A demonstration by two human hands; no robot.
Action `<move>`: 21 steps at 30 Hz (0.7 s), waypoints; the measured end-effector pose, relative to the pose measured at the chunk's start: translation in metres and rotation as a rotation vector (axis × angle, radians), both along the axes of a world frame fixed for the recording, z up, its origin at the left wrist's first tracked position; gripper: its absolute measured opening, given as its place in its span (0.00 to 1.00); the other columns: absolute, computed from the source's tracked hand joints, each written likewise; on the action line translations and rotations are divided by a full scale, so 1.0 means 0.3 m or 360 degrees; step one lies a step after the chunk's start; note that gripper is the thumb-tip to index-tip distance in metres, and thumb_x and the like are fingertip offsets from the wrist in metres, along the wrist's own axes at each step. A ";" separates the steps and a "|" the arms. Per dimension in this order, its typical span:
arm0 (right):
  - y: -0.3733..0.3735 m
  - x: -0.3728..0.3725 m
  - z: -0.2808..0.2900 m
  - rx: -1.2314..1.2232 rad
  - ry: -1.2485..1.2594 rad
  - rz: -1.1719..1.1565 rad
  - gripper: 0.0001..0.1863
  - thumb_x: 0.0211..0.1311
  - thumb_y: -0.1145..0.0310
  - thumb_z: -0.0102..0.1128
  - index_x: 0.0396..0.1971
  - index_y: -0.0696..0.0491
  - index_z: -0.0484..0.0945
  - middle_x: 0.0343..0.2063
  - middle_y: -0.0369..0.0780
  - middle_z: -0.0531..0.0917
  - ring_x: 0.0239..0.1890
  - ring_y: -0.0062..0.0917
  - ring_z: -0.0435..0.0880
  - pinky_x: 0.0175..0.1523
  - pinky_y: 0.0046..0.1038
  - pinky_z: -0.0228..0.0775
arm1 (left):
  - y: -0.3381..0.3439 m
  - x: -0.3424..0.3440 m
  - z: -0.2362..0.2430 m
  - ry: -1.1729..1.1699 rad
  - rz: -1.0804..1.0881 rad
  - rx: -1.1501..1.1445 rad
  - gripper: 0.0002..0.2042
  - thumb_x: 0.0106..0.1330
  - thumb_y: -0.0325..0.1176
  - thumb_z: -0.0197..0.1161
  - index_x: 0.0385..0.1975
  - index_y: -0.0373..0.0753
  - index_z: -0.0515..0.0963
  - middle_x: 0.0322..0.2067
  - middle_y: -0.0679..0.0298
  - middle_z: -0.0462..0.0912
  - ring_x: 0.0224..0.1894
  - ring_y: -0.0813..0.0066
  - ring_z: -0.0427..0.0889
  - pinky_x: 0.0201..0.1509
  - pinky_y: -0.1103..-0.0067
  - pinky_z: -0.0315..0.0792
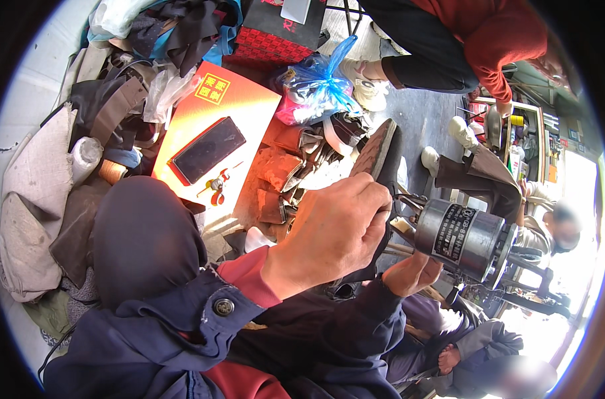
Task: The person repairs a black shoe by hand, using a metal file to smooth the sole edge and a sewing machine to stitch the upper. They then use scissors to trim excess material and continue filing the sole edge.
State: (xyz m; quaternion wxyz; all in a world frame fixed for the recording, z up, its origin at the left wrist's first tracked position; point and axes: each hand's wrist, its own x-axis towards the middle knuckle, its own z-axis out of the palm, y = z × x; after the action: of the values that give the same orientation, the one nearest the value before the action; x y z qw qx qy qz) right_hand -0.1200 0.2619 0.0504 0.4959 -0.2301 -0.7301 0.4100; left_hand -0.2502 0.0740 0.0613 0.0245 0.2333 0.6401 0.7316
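Observation:
My left hand (332, 233) is closed on a dark shoe (392, 153) with a brown ridged sole, held upright beside the metal head (458, 239) of a hand sewing machine. My right hand (415, 272) is curled just below the cylinder, partly behind it; what its fingers grip is hidden. The shoe's lower part is behind my left hand. A black phone (209, 149) and small scissors (217, 193) lie on an orange box (242, 106) beyond my hands.
Fabric and leather scraps (39, 206) pile at left. A blue plastic bag (315, 90) and a sneaker (342, 136) sit behind the box. A person in red (488, 40) is at top right by a shelf (542, 133); other people (542, 226) sit at right and lower right.

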 end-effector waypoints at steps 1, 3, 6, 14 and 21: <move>-0.019 -0.011 0.011 0.0003 0.0007 -0.0005 0.14 0.66 0.73 0.65 0.47 0.65 0.85 0.44 0.43 0.89 0.48 0.26 0.86 0.61 0.31 0.74 | 0.000 0.000 0.001 0.0002 0.0000 0.0002 0.06 0.62 0.19 0.65 0.37 0.33 0.78 0.32 0.55 0.82 0.33 0.52 0.85 0.37 0.66 0.77; -0.063 -0.027 0.037 -0.0074 -0.0060 0.0192 0.15 0.65 0.74 0.65 0.49 0.66 0.85 0.45 0.44 0.89 0.49 0.27 0.86 0.61 0.32 0.74 | 0.000 0.000 0.001 0.0004 0.0000 -0.0003 0.06 0.62 0.19 0.66 0.37 0.33 0.79 0.32 0.55 0.82 0.34 0.51 0.85 0.37 0.66 0.78; -0.119 -0.044 0.088 -0.0176 -0.0278 0.0435 0.18 0.63 0.77 0.65 0.53 0.66 0.83 0.48 0.45 0.88 0.52 0.30 0.85 0.64 0.35 0.73 | 0.001 -0.001 0.001 0.0000 0.0008 -0.0002 0.05 0.63 0.19 0.66 0.37 0.34 0.80 0.32 0.55 0.82 0.34 0.51 0.85 0.37 0.66 0.78; -0.184 -0.119 0.120 -0.0252 -0.0469 0.0605 0.23 0.60 0.85 0.68 0.57 0.63 0.81 0.54 0.47 0.86 0.58 0.33 0.84 0.68 0.37 0.72 | 0.009 0.003 0.003 -0.0026 0.0038 0.0002 0.04 0.65 0.20 0.67 0.37 0.34 0.81 0.33 0.55 0.84 0.35 0.51 0.86 0.37 0.66 0.78; -0.200 -0.140 0.126 -0.0124 -0.0671 0.0482 0.17 0.66 0.84 0.65 0.55 0.64 0.81 0.51 0.46 0.87 0.52 0.29 0.86 0.63 0.32 0.75 | 0.012 0.002 0.004 -0.0009 0.0047 0.0005 0.03 0.66 0.21 0.67 0.37 0.33 0.81 0.33 0.54 0.84 0.35 0.50 0.86 0.38 0.66 0.78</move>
State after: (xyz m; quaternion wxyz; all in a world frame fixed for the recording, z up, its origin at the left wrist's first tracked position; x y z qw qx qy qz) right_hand -0.1621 0.2018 0.0881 0.2564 -0.2174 -0.8272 0.4503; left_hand -0.2495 0.0776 0.0626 0.0154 0.2218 0.6422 0.7336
